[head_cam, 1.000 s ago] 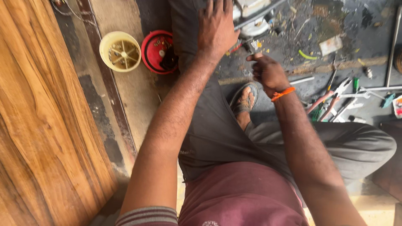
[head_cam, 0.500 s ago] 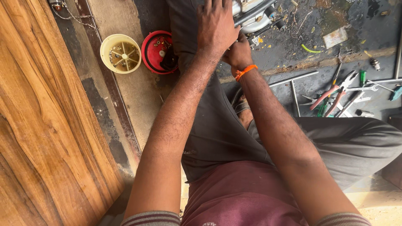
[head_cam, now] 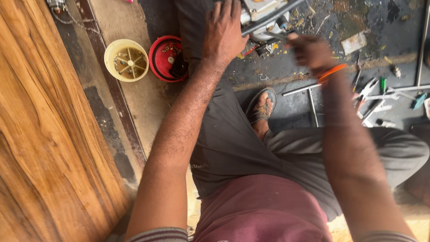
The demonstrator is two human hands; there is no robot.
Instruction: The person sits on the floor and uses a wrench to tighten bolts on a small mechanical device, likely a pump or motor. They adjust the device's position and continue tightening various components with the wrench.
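The machine [head_cam: 264,11] sits at the top of my view, just beyond my left knee, a pale metal unit with a dark bar [head_cam: 273,18] across its front. Only its near edge shows, so I cannot tell its long axis; the bar slants up to the right. My left hand [head_cam: 226,29] lies flat, fingers spread, partly on my knee and against the unit, pressing rather than grasping. My right hand [head_cam: 309,51] is blurred, curled around what looks like a thin metal tool [head_cam: 277,36] that points left toward the unit, lying nearly level.

By my judgement the work is midway: small screws and bits already lie in the red lid [head_cam: 165,58], and a slotted piece sits in the yellow cup [head_cam: 126,60] touching it on the left, yet the unit is plainly not finished with.

Farther out, my sandal [head_cam: 262,107] rests on the dark floor [head_cam: 371,27]. Pliers and wrenches [head_cam: 380,96] lie scattered to the right, rods [head_cam: 309,96] beside them. A wooden board [head_cam: 40,134] fills the left side.
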